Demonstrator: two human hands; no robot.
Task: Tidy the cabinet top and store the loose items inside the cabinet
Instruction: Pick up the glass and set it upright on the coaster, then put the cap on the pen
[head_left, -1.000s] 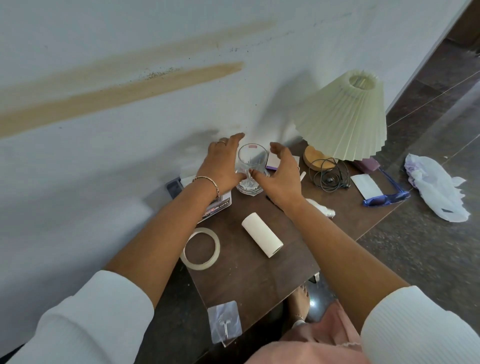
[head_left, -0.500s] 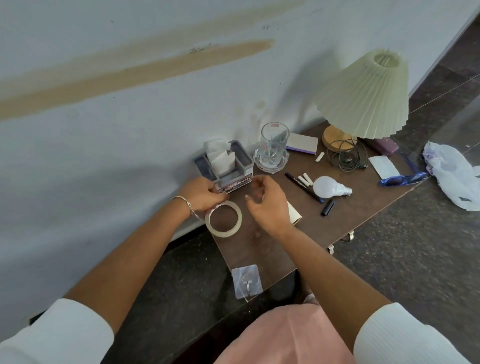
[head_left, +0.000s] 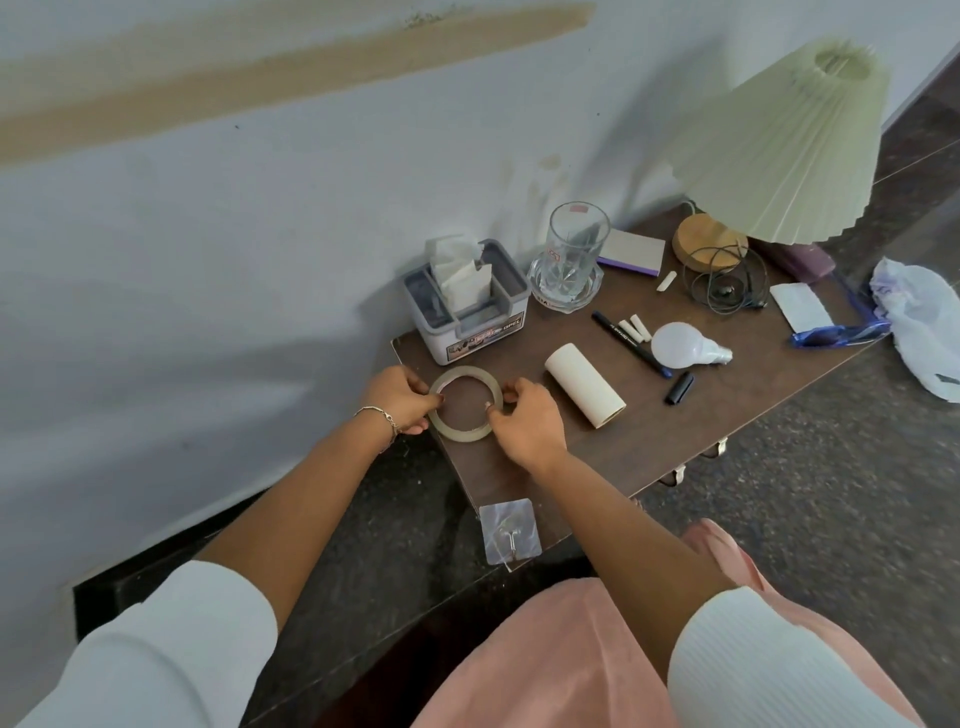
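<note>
Tape ring (head_left: 462, 433) at left end of bench (head_left: 649, 431) is pinched at opposite rims by left hand (head_left: 401, 399) and right hand (head_left: 525, 422); earlier, right hand hovered free.

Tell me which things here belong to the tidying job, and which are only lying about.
Job: tape ring, pinched by left hand and right hand; paper roll; light bulb; pen; cabinet top.
Lying about: lamp; plastic bag on the floor.

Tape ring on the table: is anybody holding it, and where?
Both hands hold it: the left hand pinches the tape ring at its left rim, the right hand at its right rim.
</note>
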